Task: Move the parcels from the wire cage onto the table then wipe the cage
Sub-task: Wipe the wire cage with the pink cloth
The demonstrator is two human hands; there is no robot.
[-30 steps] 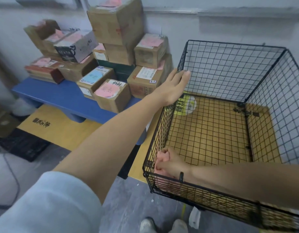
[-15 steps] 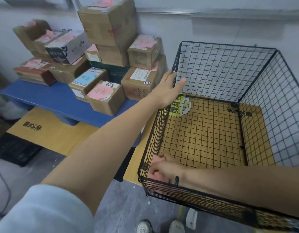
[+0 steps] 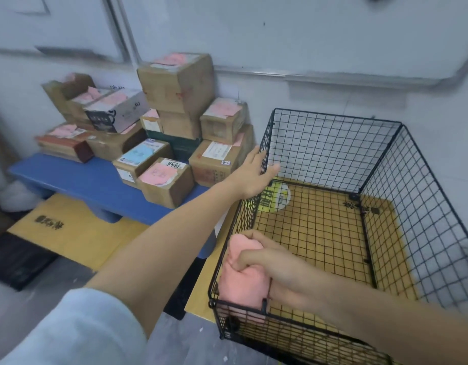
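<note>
Gripping a bunched pink cloth (image 3: pixel 240 283) in the right hand (image 3: pixel 269 262) — fingers curled tight round the wad, pressed into the near left corner inside the open-topped black wire cage (image 3: pixel 333 117), up against its left wall. Reaching forward with the left hand (image 3: pixel 254 175), bare forearm stretched out from a pale blue sleeve (image 3: pixel 77 330), fingers nearly straight and laid against the top rim of that left wall towards its far end, thumb lying over on the inner side, nothing else held. Resting under the cage, a yellow-brown wooden board (image 3: pixel 201 280). Stacked to the left of the cage on a long blue counter (image 3: pixel 82 180), back against the grey wall (image 3: pixel 306 48) — brown cardboard parcels (image 3: pixel 169 183) with pink, white and blue labels, piled several high on the far side, the nearest box just beside the left forearm. Showing at the far left corner of the cage floor, a round yellow-and-white disc (image 3: pixel 276 197), partly behind the mesh.
</note>
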